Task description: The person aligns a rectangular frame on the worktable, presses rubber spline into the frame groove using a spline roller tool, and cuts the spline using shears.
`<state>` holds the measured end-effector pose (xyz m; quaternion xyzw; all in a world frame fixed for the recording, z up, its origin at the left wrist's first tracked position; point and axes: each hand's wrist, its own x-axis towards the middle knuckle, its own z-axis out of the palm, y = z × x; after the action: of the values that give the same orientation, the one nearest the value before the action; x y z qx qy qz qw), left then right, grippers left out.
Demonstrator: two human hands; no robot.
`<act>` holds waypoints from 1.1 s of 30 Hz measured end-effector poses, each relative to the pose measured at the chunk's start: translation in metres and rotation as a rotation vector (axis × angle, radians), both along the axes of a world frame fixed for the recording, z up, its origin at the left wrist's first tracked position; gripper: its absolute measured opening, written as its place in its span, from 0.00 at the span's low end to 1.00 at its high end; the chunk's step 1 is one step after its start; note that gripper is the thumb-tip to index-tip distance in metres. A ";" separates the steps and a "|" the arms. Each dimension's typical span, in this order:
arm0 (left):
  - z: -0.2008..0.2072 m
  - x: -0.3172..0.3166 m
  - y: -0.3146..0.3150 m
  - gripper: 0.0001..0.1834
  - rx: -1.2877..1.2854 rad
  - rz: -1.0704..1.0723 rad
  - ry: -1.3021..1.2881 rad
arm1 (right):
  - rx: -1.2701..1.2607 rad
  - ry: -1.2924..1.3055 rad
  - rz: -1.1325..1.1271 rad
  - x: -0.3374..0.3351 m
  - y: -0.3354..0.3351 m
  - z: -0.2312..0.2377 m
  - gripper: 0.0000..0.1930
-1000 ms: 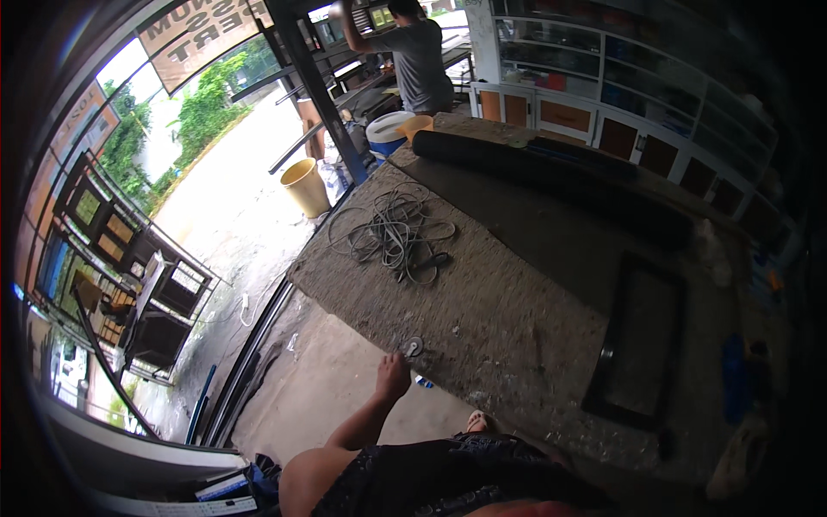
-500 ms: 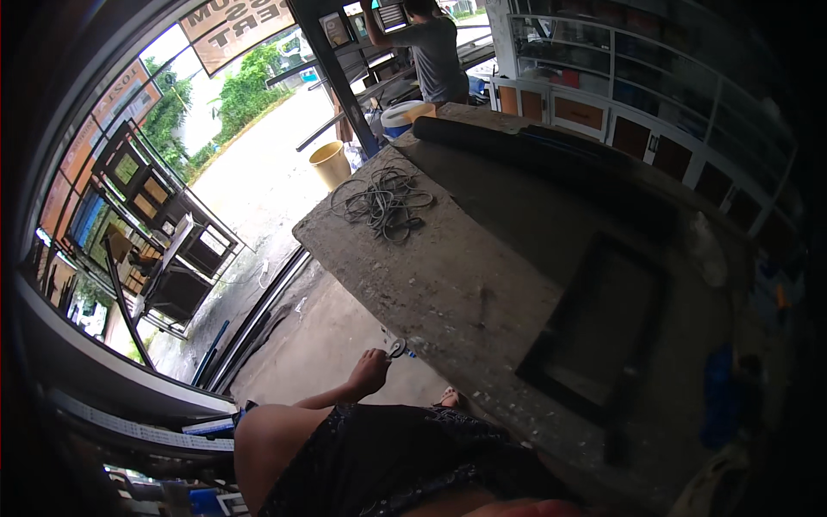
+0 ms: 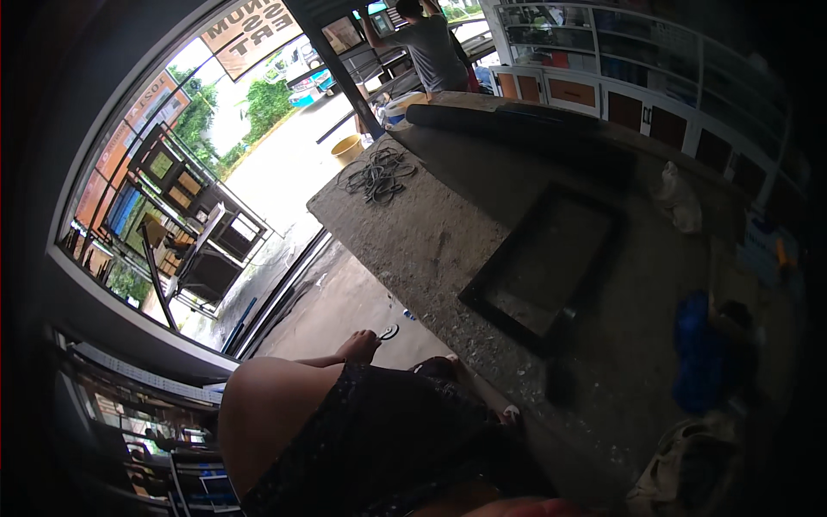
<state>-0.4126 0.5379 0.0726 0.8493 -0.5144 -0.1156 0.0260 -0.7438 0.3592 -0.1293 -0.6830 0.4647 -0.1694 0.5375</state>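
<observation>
Low beside the table's near left edge is my left hand (image 3: pixel 360 346), its arm reaching forward from my bare shoulder. The fingers are closed around a small tool with a round, wheel-like metal end (image 3: pixel 389 333), held above the floor. Across the table (image 3: pixel 422 250) lies a sheet of dark mesh (image 3: pixel 482 185), which runs to a dark roll (image 3: pixel 482 122) at the far side. A black rectangular frame (image 3: pixel 502 327) rests on the mesh. My right hand does not show clearly; only a blurred reddish patch appears at the bottom edge.
A tangled cord (image 3: pixel 379 175) lies on the far left of the table, with a yellow bucket (image 3: pixel 346 150) beyond. On the right are a blue bundle (image 3: pixel 698 353) and a whitish bag (image 3: pixel 680 198). Another person (image 3: pixel 431 52) stands at the back, near glass cabinets (image 3: pixel 551 39).
The view has shifted and turned, so the table and frame appear farther left and higher. My left hand still holds the tool, now a bit farther from the table edge.
</observation>
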 end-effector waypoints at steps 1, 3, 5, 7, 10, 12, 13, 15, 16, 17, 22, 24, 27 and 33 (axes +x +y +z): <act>0.002 -0.009 -0.003 0.17 -0.003 -0.009 -0.007 | 0.005 -0.003 0.010 -0.005 0.001 0.000 0.19; 0.015 -0.028 -0.015 0.17 0.013 -0.024 0.004 | 0.017 -0.008 0.027 -0.011 0.003 0.000 0.18; 0.020 -0.041 -0.022 0.17 0.025 -0.036 0.011 | 0.029 -0.013 0.050 -0.017 0.005 0.001 0.18; 0.008 -0.046 -0.019 0.17 0.072 -0.195 0.013 | 0.040 -0.017 0.068 -0.022 0.009 0.002 0.18; 0.014 -0.077 -0.032 0.16 0.069 -0.219 0.109 | 0.053 -0.005 0.082 -0.032 0.014 0.000 0.18; 0.009 -0.089 -0.036 0.16 0.037 -0.216 0.179 | 0.060 0.009 0.087 -0.037 0.015 0.006 0.18; 0.015 -0.101 -0.035 0.16 0.033 -0.189 0.207 | 0.059 0.015 0.099 -0.036 0.015 0.006 0.18; 0.017 -0.111 -0.034 0.15 0.026 -0.296 0.165 | 0.066 0.016 0.103 -0.037 0.016 0.006 0.17; 0.018 -0.116 -0.031 0.15 0.020 -0.409 0.116 | 0.067 0.016 0.106 -0.038 0.017 0.005 0.17; 0.015 -0.115 -0.026 0.15 0.016 -0.392 0.119 | 0.070 0.013 0.115 -0.034 0.018 0.006 0.17; 0.014 -0.129 0.001 0.15 0.072 -0.215 0.183 | 0.084 0.032 0.124 -0.042 0.016 0.003 0.18; -0.014 -0.111 0.022 0.17 0.104 -0.154 0.206 | 0.082 0.034 0.149 -0.043 0.012 0.008 0.18; -0.049 -0.087 0.037 0.20 0.169 -0.108 0.258 | 0.091 0.043 0.157 -0.045 0.007 0.008 0.18; -0.033 -0.086 0.013 0.21 0.307 -0.084 0.388 | 0.107 0.068 0.166 -0.055 0.005 -0.002 0.18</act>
<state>-0.4985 0.5512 0.0392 0.7832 -0.5109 -0.3543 -0.0098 -0.7991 0.3647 -0.1309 -0.6947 0.4327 -0.0761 0.5695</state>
